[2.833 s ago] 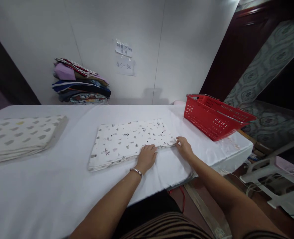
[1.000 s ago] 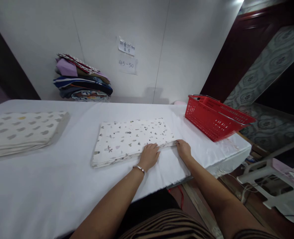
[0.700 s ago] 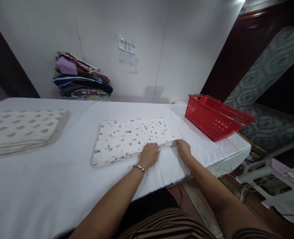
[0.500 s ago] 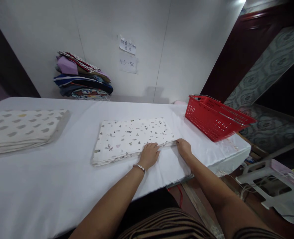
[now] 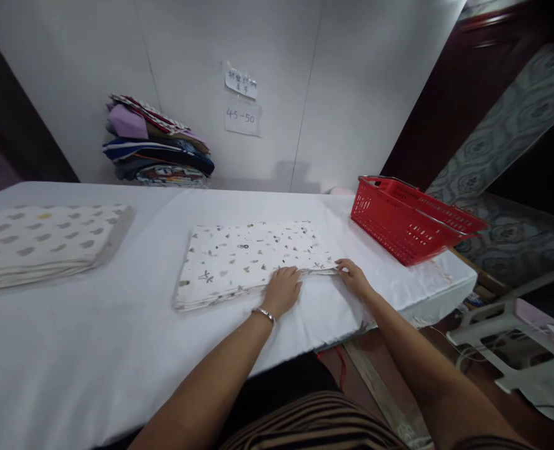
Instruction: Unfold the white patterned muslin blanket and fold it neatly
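Observation:
A folded white cloth (image 5: pixel 249 256) with small printed plants and animals lies in layers on the table in the head view. My left hand (image 5: pixel 282 290), wearing a silver bracelet, rests on the middle of its near edge. Those fingers lie flat on the top layer, with the thumb off to the side. At the cloth's near right corner, the thumb and fingertips of my right hand (image 5: pixel 352 277) close lightly on the layered edge. How much of the corner they pinch is hard to see.
A white cloth covers the table (image 5: pixel 131 350). Folded fabric with grey spots (image 5: pixel 47 240) lies at left. A stack of folded fabrics (image 5: pixel 157 147) stands by the wall. A red basket (image 5: pixel 399 222) is at right, and a white stool (image 5: pixel 506 350) stands beyond the table's edge.
My right hand has shifted slightly right and its fingers have loosened and straightened at the corner. The near right edge of the cloth lies flatter. My left hand has stayed in place.

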The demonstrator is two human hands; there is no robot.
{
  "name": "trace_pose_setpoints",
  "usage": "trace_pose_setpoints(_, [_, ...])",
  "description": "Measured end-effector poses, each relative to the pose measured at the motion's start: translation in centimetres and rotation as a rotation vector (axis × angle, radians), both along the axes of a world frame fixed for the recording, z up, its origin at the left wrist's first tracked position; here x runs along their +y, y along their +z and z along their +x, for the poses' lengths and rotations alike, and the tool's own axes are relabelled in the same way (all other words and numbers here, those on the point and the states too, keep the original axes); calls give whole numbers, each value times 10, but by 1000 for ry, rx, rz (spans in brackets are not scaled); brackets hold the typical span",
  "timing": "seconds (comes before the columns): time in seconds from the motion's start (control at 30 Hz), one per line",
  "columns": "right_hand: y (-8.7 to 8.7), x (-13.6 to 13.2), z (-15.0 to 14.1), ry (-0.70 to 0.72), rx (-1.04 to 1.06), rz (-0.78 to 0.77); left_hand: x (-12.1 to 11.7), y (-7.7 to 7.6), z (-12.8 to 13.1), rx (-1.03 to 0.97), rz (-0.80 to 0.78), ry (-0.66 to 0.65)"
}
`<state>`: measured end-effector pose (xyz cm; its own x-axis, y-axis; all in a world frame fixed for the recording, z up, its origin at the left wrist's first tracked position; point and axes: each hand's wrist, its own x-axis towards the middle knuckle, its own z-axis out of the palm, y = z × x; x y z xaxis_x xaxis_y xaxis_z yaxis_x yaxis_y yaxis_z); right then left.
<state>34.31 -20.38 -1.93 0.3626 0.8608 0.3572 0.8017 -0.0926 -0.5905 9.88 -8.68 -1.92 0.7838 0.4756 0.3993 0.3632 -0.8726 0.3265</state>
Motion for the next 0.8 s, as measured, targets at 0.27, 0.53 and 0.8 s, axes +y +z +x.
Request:
trace_pose_setpoints(0.27, [0, 0, 8, -25, 31, -7, -1, 0, 2, 22, 5, 22])
trace_pose_setpoints(0.53, [-3, -1, -4, -110, 21, 23, 1, -4, 1, 8, 16, -3])
trace_pose_setpoints(0.8, [-7, 6, -7, -293, 53, -26, 0, -2, 0, 28, 28, -18])
